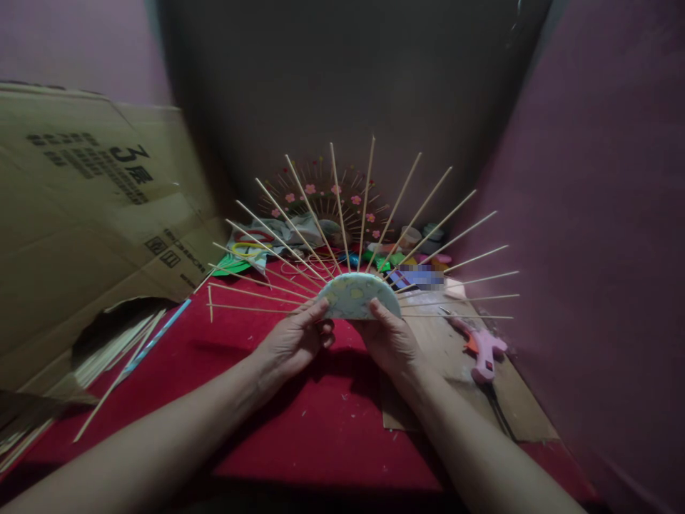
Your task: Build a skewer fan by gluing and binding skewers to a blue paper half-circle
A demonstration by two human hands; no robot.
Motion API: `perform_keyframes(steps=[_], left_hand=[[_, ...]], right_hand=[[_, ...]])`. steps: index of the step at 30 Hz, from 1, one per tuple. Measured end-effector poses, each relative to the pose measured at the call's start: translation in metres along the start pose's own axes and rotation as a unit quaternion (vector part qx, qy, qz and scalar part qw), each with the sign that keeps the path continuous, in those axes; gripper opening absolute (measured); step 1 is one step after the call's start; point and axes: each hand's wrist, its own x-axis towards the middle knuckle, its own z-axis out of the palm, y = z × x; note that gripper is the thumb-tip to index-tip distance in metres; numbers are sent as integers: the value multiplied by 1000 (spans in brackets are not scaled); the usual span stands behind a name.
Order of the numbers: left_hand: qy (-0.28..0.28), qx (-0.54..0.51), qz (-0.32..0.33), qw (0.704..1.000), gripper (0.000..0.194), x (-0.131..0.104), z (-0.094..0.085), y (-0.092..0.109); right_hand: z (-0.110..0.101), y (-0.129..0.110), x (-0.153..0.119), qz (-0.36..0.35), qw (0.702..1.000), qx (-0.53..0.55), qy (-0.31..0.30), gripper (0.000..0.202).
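Note:
Between my hands, above the red cloth, is a pale patterned half-disc (356, 294) with its straight edge down. Thin wooden sticks (369, 193) fan out from its curved rim like rays. My left hand (297, 339) pinches the lower left corner, thumb on the front face and fingers curled behind. The lower right corner is gripped by my right hand (393, 335), thumb also in front; its other fingers are mostly hidden. At the far left end of the fan, a short stick piece (210, 303) stands across the tips of the lowest sticks.
A pink glue gun (486, 355) lies on a cardboard sheet (519, 407) at right. At left, a large cardboard box (69, 235) has a hole showing loose sticks (120, 350). Behind stand a flower-decorated fan piece (356, 200), yellow-handled scissors (249, 250) and craft scraps, all on red cloth (300, 435).

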Motion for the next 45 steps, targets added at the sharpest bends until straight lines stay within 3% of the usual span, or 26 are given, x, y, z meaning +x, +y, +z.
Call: perform_keyframes(steps=[11,23,26,29,30,32,34,36,39,43,45], left_hand=[[-3,-16,-5,1000,32,-2,1,1],[-1,-51,-53,997,21,-5,7,11],[-21,0,-68,998,31,-5,3,9],[-39,150,-91,984,41,-9,0,8],[-47,217,-64,973,41,-12,1,8],[-50,331,78,939,31,-19,3,9],[-25,400,265,877,16,-25,5,11],[4,434,405,805,27,-27,5,14],[10,491,490,720,38,-23,0,16],[-2,583,551,598,39,-15,-9,13],[2,607,569,554,38,-14,-11,12]], right_hand=[[0,0,0,-1,1000,4,11,25],[1,-3,-5,19,996,-43,-75,20],[1,-4,-3,7,997,-38,-67,20],[0,-6,-1,-19,998,-35,-43,24],[-1,-6,0,-28,998,-37,-38,25],[-2,-7,1,-38,997,-46,-41,26],[-2,-5,1,-35,997,-55,-45,27],[-2,-3,-1,-24,997,-59,-48,27],[-2,1,-4,-4,996,-59,-62,25],[-2,3,-5,8,994,-65,-90,27],[-1,5,-6,3,992,-72,-99,28]])
